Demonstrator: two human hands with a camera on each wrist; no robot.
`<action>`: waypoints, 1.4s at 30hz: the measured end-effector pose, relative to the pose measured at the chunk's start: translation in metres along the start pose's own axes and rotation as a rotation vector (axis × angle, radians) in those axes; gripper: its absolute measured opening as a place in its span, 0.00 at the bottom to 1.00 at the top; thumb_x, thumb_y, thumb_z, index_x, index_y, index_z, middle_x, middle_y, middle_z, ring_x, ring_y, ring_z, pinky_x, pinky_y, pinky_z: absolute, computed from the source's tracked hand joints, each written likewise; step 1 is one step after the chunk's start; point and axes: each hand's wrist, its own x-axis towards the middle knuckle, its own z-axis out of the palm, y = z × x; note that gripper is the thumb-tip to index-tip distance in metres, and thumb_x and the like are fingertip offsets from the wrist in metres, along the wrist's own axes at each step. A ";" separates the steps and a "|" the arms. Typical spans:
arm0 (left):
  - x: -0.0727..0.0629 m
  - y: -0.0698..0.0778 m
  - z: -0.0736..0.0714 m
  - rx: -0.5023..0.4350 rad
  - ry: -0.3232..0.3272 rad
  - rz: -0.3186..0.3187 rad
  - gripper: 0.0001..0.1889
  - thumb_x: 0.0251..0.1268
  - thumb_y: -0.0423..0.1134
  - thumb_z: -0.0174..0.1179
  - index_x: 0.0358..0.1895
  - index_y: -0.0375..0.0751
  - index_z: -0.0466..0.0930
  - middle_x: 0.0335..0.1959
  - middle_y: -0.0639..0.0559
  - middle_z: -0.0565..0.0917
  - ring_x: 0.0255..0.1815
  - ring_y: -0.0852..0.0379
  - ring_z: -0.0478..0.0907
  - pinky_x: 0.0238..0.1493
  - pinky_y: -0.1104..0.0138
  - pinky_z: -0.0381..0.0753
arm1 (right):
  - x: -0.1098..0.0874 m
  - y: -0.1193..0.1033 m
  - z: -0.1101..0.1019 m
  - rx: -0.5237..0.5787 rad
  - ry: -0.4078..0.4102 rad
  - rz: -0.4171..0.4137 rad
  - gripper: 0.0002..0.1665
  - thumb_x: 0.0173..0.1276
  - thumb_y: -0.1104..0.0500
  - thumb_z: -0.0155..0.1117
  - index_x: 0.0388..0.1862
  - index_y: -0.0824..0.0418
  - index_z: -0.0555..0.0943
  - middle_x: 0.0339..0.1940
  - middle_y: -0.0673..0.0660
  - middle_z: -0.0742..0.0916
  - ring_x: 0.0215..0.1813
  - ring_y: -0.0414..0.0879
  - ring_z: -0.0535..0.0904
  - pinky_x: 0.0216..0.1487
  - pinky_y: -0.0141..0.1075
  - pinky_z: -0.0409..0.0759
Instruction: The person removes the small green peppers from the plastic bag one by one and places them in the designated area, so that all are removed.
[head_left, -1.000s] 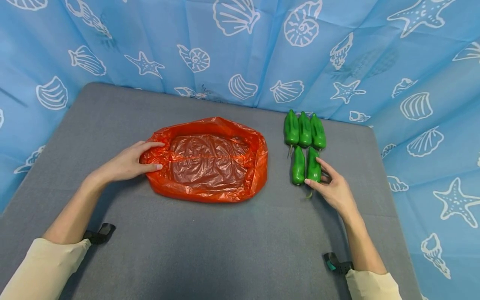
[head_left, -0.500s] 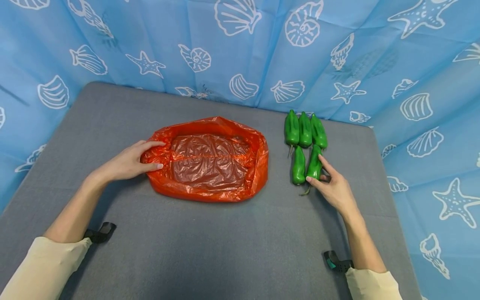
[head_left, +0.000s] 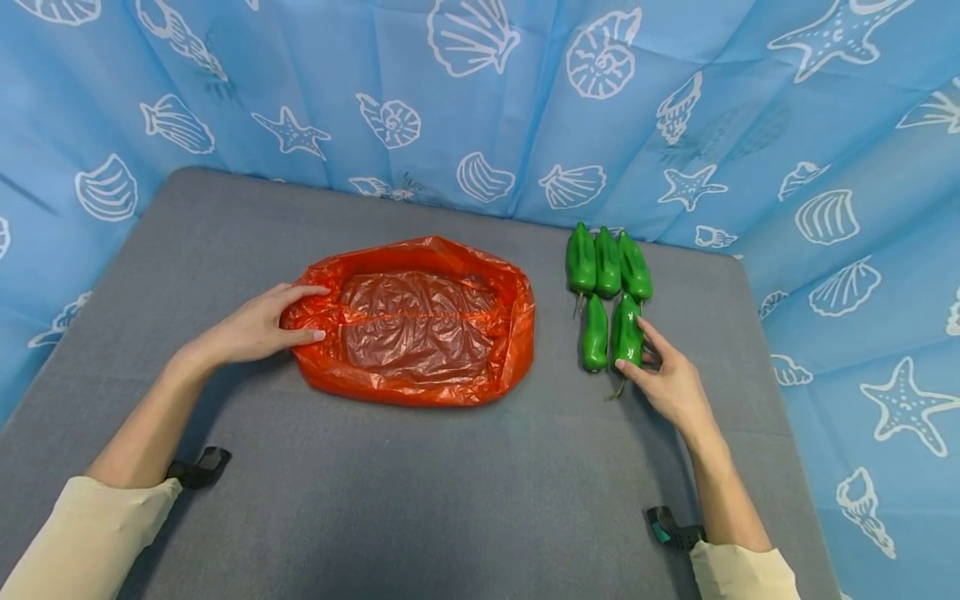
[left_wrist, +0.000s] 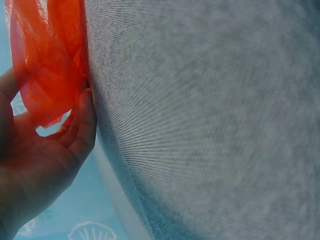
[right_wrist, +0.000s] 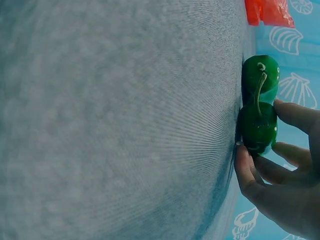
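At the left of the head view, my left hand (head_left: 258, 323) holds the left end of an opened red plastic bag (head_left: 420, 393), its thumb and index finger reaching over the rim. The left wrist view shows the bag (left_wrist: 45, 60) between thumb and fingers. On the right, my right hand (head_left: 671, 383) grips a glossy green pepper (head_left: 626, 333) by its near end, thumb on the left and fingers along the right side. In the right wrist view this pepper (right_wrist: 259, 127) lies low at the tabletop, its thin stem toward the camera. Another green pepper (head_left: 595, 333) lies just left of it.
Three more green peppers (head_left: 607, 262) lie side by side in a row behind these two. The grey cloth-covered table (head_left: 420, 500) meets a blue shell-print curtain (head_left: 450, 108) at the back and right. Black camera straps (head_left: 201, 468) sit on both forearms.
The gripped pepper leaned with its far end to the right half a second ago and now points straighter back, its stem shifting slightly. The left hand and bag stay in place.
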 end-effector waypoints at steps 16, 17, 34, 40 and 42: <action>0.005 0.001 0.000 0.016 0.003 0.010 0.37 0.69 0.48 0.64 0.76 0.42 0.59 0.66 0.29 0.66 0.64 0.32 0.66 0.61 0.37 0.68 | -0.001 0.004 -0.001 -0.001 0.044 0.000 0.41 0.75 0.49 0.61 0.80 0.57 0.56 0.71 0.70 0.72 0.63 0.66 0.74 0.56 0.61 0.74; 0.005 0.001 0.000 0.020 0.005 0.010 0.37 0.69 0.48 0.64 0.76 0.42 0.59 0.67 0.28 0.65 0.65 0.31 0.65 0.62 0.36 0.67 | -0.001 0.004 -0.001 -0.003 0.049 -0.002 0.41 0.75 0.49 0.61 0.80 0.57 0.57 0.71 0.69 0.72 0.63 0.66 0.75 0.56 0.60 0.75; 0.003 0.013 -0.003 0.180 0.133 -0.018 0.53 0.63 0.57 0.66 0.81 0.45 0.40 0.80 0.35 0.47 0.77 0.31 0.49 0.68 0.33 0.54 | 0.002 -0.008 0.000 -0.076 0.210 -0.191 0.46 0.72 0.50 0.64 0.81 0.57 0.53 0.74 0.70 0.67 0.68 0.70 0.67 0.61 0.65 0.69; 0.001 0.014 0.000 0.282 0.219 0.009 0.56 0.58 0.62 0.68 0.82 0.51 0.41 0.81 0.40 0.42 0.76 0.28 0.47 0.64 0.28 0.55 | 0.010 -0.019 0.001 -0.090 0.187 -0.233 0.48 0.72 0.45 0.63 0.82 0.57 0.51 0.80 0.65 0.59 0.77 0.67 0.54 0.69 0.68 0.54; 0.002 0.015 -0.001 0.325 0.244 0.036 0.57 0.56 0.63 0.69 0.81 0.52 0.42 0.82 0.41 0.42 0.77 0.30 0.46 0.64 0.28 0.54 | 0.013 -0.024 0.001 -0.106 0.170 -0.235 0.49 0.72 0.43 0.62 0.82 0.56 0.51 0.80 0.64 0.57 0.78 0.66 0.51 0.70 0.68 0.51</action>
